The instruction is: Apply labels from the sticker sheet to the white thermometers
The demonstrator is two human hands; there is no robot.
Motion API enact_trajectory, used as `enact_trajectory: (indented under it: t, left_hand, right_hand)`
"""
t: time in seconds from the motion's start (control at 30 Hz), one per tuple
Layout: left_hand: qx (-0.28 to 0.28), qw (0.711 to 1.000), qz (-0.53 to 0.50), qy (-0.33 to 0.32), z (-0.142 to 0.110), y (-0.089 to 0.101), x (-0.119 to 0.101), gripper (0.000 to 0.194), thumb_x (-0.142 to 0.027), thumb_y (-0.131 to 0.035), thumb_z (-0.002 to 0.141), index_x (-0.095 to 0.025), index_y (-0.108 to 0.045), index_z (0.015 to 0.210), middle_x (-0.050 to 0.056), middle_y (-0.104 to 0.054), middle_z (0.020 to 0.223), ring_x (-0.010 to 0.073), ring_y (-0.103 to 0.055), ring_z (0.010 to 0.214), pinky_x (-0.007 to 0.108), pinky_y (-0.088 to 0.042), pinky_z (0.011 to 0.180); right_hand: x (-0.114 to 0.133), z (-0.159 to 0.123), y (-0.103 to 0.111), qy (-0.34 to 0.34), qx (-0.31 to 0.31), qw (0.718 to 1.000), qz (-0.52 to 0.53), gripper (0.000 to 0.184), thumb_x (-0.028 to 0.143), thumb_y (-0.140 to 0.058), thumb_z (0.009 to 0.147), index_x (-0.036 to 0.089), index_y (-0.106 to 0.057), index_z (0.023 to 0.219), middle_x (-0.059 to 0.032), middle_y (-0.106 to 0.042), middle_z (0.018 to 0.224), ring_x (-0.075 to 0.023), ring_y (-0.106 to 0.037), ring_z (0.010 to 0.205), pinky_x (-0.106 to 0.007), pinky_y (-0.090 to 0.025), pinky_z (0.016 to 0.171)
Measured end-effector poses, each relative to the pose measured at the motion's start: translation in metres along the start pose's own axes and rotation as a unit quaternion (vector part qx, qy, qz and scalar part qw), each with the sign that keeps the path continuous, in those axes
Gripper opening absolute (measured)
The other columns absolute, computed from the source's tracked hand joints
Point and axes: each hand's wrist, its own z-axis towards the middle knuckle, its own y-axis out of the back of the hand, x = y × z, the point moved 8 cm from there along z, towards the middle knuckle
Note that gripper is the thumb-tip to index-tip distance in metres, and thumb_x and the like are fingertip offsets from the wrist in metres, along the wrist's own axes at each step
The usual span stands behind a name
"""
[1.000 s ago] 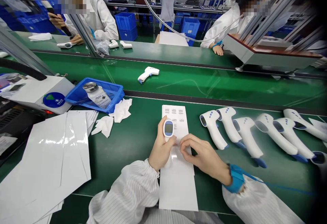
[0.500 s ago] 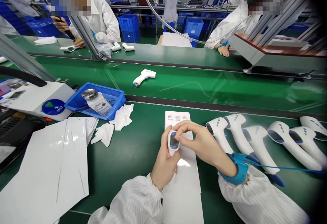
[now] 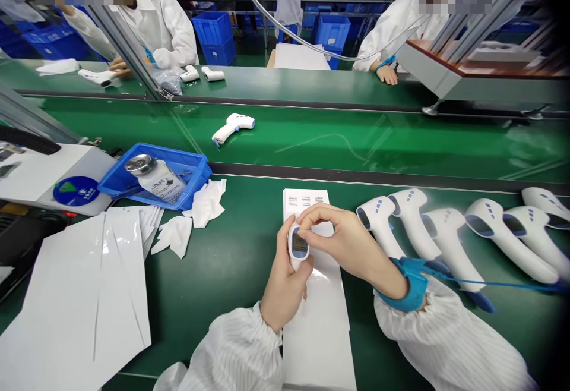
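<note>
My left hand (image 3: 285, 287) is wrapped round a white infrared thermometer (image 3: 291, 258), its small dark screen (image 3: 300, 242) facing up at me. The handle is hidden in my palm. My right hand (image 3: 332, 233) reaches over from the right, thumb and forefinger pinched at the screen's upper edge. Whether something thin sits between those fingertips I cannot make out. Under both hands lies a white label sheet (image 3: 318, 319) with small printed blocks at its far end. Several more white thermometers (image 3: 449, 242) lie in a row to the right of my right hand.
A blue tray (image 3: 198, 180) holds a metal-capped bottle (image 3: 162, 180), with crumpled white wipes (image 3: 209, 204) beside it. White sheets (image 3: 84, 284) cover the left side. Another thermometer (image 3: 234, 128) lies on the green belt (image 3: 312, 135). A blue wrist cord (image 3: 499, 284) runs right. Two co-workers sit opposite.
My view has shifted slightly, so most things appear further left and higher. Both hands keep their hold at the thermometer. The co-worker at left has moved a hand away from the dark object held before.
</note>
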Motion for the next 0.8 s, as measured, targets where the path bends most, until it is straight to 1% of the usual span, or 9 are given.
enact_trajectory:
  t: [0.1,0.23,0.4,0.47,0.6,0.73,0.8]
  left_hand:
    - [0.002,1.0,0.003,0.001,-0.0003,-0.0004,-0.0003,0.061,-0.026,-0.051,0.094,-0.043,-0.023,0.144,0.006,-0.035,0.152,0.0021,-0.05,0.052,0.018,-0.043,0.038]
    - [0.0,1.0,0.002,0.008,-0.0007,-0.0009,-0.0005,0.064,-0.022,-0.051,0.092,-0.041,-0.021,0.146,0.006,-0.037,0.152,0.005,-0.053,0.058,0.018,-0.043,0.038]
    - [-0.003,1.0,0.003,0.009,-0.0018,-0.0015,-0.0036,0.069,-0.018,-0.051,0.09,-0.038,-0.02,0.148,0.006,-0.027,0.158,0.0086,-0.057,0.065,0.018,-0.042,0.037]
    - [-0.001,1.0,0.005,0.012,-0.0021,-0.002,-0.0042,0.069,-0.018,-0.051,0.089,-0.039,-0.02,0.148,0.005,-0.026,0.158,0.0091,-0.058,0.066,0.018,-0.042,0.037]
    - [0.006,1.0,0.003,0.01,-0.0026,-0.003,-0.0046,0.07,-0.017,-0.05,0.088,-0.04,-0.02,0.147,0.005,-0.029,0.156,0.0085,-0.055,0.063,0.02,-0.042,0.039]
    - [0.026,1.0,-0.012,0.003,-0.0031,-0.0032,-0.0023,0.072,-0.017,-0.05,0.087,-0.041,-0.019,0.147,0.007,-0.034,0.152,0.0053,-0.048,0.055,0.021,-0.042,0.04]
    - [0.037,0.999,-0.01,-0.012,-0.0032,-0.0023,-0.0021,0.072,-0.019,-0.05,0.087,-0.039,-0.019,0.148,0.008,-0.037,0.149,0.0082,-0.053,0.06,0.024,-0.046,0.045]
  right_hand:
    - [-0.0007,-0.0002,0.0005,0.0,-0.001,1.0,-0.003,0.016,0.008,-0.061,0.078,0.022,-0.062,0.071,0.0013,-0.07,0.088,-0.0163,-0.065,0.087,-0.031,-0.05,0.083]
    - [-0.0009,0.0002,0.0011,-0.003,0.0,1.0,-0.003,0.015,0.008,-0.061,0.078,0.022,-0.062,0.071,0.002,-0.07,0.088,-0.0157,-0.065,0.086,-0.03,-0.05,0.082]
    - [-0.0002,0.0017,0.0012,-0.01,-0.001,1.0,-0.007,0.015,0.009,-0.062,0.077,0.022,-0.062,0.07,0.002,-0.07,0.088,-0.016,-0.065,0.086,-0.031,-0.049,0.083]
    - [-0.0001,0.0019,0.0009,-0.011,-0.001,1.0,-0.008,0.015,0.009,-0.062,0.077,0.022,-0.062,0.07,0.0019,-0.07,0.087,-0.0162,-0.065,0.086,-0.031,-0.049,0.081]
    - [-0.0008,0.0018,0.0007,-0.012,0.001,1.0,-0.01,0.014,0.01,-0.062,0.077,0.022,-0.063,0.071,0.0017,-0.07,0.086,-0.0165,-0.064,0.085,-0.031,-0.049,0.08]
    - [-0.0017,0.0021,0.0011,-0.019,0.003,1.0,-0.01,0.014,0.01,-0.062,0.078,0.022,-0.063,0.071,0.0018,-0.07,0.087,-0.0164,-0.064,0.084,-0.031,-0.049,0.079]
    - [-0.0014,0.0024,0.0011,-0.021,0.004,1.0,-0.01,0.014,0.01,-0.061,0.078,0.022,-0.063,0.071,0.0018,-0.07,0.087,-0.0163,-0.064,0.085,-0.031,-0.049,0.08]
